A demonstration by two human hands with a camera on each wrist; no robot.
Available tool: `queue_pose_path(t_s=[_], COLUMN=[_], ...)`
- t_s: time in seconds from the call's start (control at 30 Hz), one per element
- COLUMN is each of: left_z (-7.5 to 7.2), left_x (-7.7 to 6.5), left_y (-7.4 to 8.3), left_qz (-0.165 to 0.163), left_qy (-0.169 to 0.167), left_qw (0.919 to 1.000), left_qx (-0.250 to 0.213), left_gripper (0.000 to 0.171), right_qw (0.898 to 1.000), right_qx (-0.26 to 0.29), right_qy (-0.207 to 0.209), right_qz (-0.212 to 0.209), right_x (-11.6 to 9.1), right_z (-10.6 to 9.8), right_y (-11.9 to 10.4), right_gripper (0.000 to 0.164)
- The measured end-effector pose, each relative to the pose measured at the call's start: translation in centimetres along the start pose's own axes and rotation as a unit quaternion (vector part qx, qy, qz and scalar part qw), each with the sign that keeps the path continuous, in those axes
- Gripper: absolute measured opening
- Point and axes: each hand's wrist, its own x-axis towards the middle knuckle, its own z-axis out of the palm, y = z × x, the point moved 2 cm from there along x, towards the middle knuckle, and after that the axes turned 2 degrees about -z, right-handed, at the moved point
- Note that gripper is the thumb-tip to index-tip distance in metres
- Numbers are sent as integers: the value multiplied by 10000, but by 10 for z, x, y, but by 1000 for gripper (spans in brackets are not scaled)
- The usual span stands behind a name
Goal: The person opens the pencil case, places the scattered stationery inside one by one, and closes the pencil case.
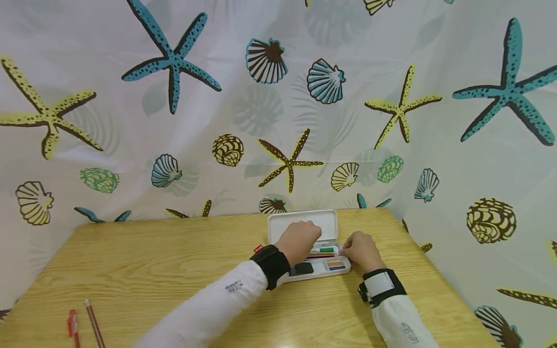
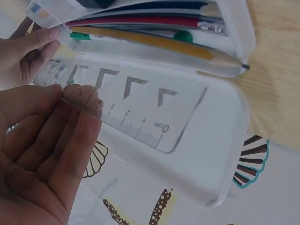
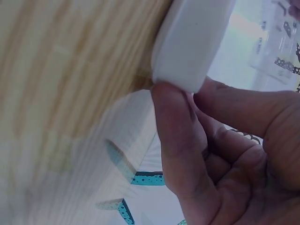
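A white pencil case (image 1: 278, 223) lies with its lid raised at the back of the table. My left hand (image 1: 300, 240) pinches a clear plastic ruler (image 2: 136, 101) between thumb and fingers, over the lid in the left wrist view. My right hand (image 1: 362, 251) grips the right end of the case, thumb and forefinger on its white corner (image 3: 187, 51). Inside the case are a green-capped marker (image 1: 324, 250), a yellow pencil (image 2: 159, 41), a red pencil (image 2: 140, 20) and a black block (image 1: 303, 268). My left hand partly hides the case in the head view.
A red pen (image 1: 74, 327) and a dark red pencil (image 1: 94, 323) lie at the table's front left. Behind and to the right of the wooden table (image 1: 174, 261) hangs a white curtain (image 1: 196, 130) with starfish and shells.
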Motion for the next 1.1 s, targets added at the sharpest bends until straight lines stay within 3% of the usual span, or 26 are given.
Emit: queue_pose_path(t_s=[0.33,0.6,1.1], left_z=[21,33,42], left_x=[14,17,14], left_y=[14,20,24], left_qz=[100,156,-3], left_qy=[-106,-147,-98], left_qw=[9985,9981,9990], left_qx=[534,583,440], left_gripper=[9,8,4], right_qw=[10000,10000,9999], right_qx=[-28,-39,-27], right_qy=[-19,-24,24], right_qz=[-20,-44,-106], right_x=[0,2,0], right_z=[-2,0,-1], right_y=[-1,-1,-2], right_gripper=[13,13,14])
